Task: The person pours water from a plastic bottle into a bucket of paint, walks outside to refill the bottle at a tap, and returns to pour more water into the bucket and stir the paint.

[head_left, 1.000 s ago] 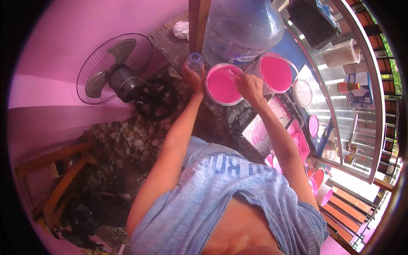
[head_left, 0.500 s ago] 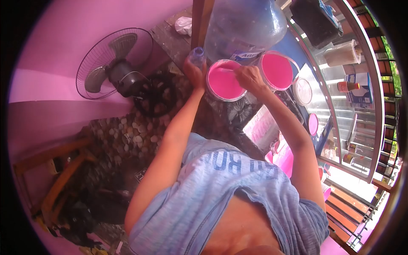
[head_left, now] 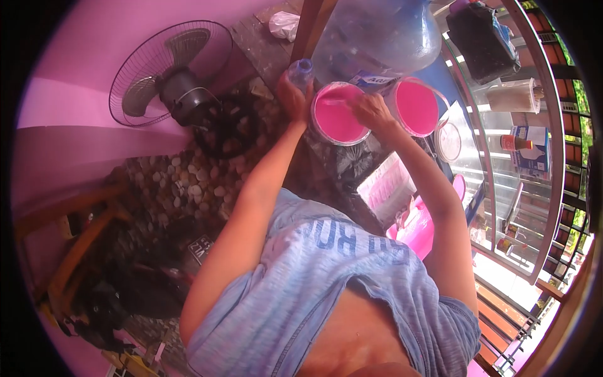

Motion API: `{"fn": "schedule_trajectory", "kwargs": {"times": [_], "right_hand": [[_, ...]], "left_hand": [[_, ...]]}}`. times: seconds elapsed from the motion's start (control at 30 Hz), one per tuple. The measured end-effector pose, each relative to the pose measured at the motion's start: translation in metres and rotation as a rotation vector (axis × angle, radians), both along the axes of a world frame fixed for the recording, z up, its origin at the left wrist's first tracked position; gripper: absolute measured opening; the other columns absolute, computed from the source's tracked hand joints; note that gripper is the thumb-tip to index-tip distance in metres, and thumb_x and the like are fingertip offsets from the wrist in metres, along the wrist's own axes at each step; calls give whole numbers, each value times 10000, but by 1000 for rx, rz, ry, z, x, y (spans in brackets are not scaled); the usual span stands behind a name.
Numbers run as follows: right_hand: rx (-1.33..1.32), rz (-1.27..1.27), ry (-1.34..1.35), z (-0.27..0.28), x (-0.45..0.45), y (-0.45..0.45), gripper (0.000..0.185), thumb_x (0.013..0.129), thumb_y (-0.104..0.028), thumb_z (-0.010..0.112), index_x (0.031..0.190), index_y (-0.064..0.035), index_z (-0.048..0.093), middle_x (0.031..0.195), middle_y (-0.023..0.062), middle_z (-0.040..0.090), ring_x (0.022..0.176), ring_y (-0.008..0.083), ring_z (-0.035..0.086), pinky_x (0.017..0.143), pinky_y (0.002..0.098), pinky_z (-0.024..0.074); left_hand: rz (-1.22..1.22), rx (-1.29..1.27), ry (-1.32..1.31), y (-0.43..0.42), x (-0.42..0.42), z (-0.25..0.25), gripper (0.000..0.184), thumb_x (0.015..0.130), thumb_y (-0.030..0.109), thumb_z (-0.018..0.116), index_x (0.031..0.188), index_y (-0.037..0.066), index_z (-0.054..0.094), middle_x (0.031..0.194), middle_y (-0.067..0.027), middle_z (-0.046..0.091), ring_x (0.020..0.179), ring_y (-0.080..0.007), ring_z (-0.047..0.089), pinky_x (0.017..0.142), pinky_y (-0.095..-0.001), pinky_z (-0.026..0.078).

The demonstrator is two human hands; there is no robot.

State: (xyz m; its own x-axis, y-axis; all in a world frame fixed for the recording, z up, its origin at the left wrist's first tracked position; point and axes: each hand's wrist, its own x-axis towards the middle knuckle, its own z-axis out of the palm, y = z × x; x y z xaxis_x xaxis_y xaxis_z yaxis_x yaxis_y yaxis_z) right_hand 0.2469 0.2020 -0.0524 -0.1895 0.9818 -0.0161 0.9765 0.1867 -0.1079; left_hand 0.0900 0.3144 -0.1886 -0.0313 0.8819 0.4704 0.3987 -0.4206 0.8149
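Observation:
My left hand is wrapped round a clear plastic bottle, beside the rim of a white bucket of pink paint. Over that bucket, the fingers of my right hand are closed on a slim, paint-coated stick that reaches into the paint. Its exact kind is unclear, as my fingers and the pink coating hide much of it. Just right of my right hand stands a second bucket of pink paint with a raised handle.
Behind the buckets is a large clear water jug beside a wooden post. A paint tray and a round lid lie to the right. A black fan stands at left, near pebbles. Glass shelving runs along the right.
The whole view has shifted slightly, so the buckets appear a little lower and further right. Both hands keep their holds, the right one still over the same bucket.

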Motion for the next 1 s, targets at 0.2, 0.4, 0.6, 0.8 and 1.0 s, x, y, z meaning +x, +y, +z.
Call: {"fn": "schedule_trajectory", "kwargs": {"times": [0.2,0.4,0.6,0.8,1.0], "right_hand": [[-180,-17,-78,-4,-5,-5,115,776,-99,586,841,-75,677,819,147,674,790,330,665,635,454,516],[-453,-217,63,29,-20,-5,144,771,-232,641,789,-109,714,778,145,676,800,327,667,666,432,518],[-463,-110,96,31,-12,-13,138,762,-249,660,790,-129,721,769,137,670,780,336,661,662,432,517],[-277,26,-31,-1,24,-13,110,767,-148,616,823,-119,706,746,137,657,726,339,648,621,437,493],[-205,-28,-14,34,19,0,119,799,-138,589,802,-49,669,737,178,640,698,355,643,608,454,496]], "left_hand": [[3,6,4,-1,-2,4,718,783,353,703,1300,-45,404,1234,-236,498,1162,-390,469,1004,-468,341],[19,24,17,1,-3,3,701,781,358,709,1278,-42,419,1212,-228,505,1143,-386,479,985,-467,354],[26,34,25,0,-3,5,687,800,374,692,1272,-44,419,1203,-229,504,1145,-383,481,980,-464,359],[-10,63,45,-3,-5,8,692,805,371,688,1293,-35,411,1223,-221,504,1158,-383,478,994,-468,355],[-9,70,28,-4,-4,10,688,808,350,696,1301,-33,408,1242,-228,502,1160,-387,483,1003,-471,357]]}}
